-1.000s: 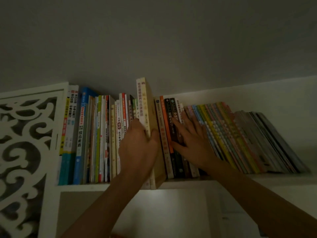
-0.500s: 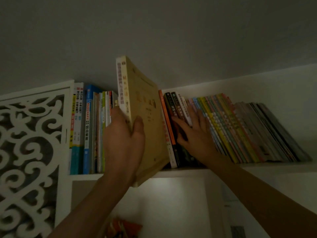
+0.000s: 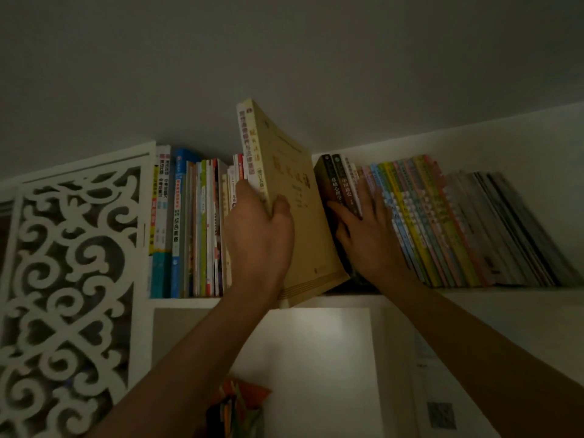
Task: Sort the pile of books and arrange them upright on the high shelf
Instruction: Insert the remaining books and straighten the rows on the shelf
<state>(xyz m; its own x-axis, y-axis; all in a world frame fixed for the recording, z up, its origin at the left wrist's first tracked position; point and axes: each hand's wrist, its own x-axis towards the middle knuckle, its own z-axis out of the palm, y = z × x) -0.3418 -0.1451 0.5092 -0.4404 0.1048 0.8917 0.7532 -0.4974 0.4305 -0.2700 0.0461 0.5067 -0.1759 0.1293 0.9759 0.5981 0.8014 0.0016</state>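
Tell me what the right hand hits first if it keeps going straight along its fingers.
The right hand already lies flat on the dark-spined books, fingers aimed up and into the shelf. Going on, it would likely slide up those spines toward the shelf's white back wall; depth is unclear.

blue spine (image 3: 177, 222) "综合素质", dark spine (image 3: 346, 184) "中国通史"

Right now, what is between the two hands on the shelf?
In the head view, the big tan book, gripped by the left hand, stands between it and the right hand, which presses flat on the dark books.
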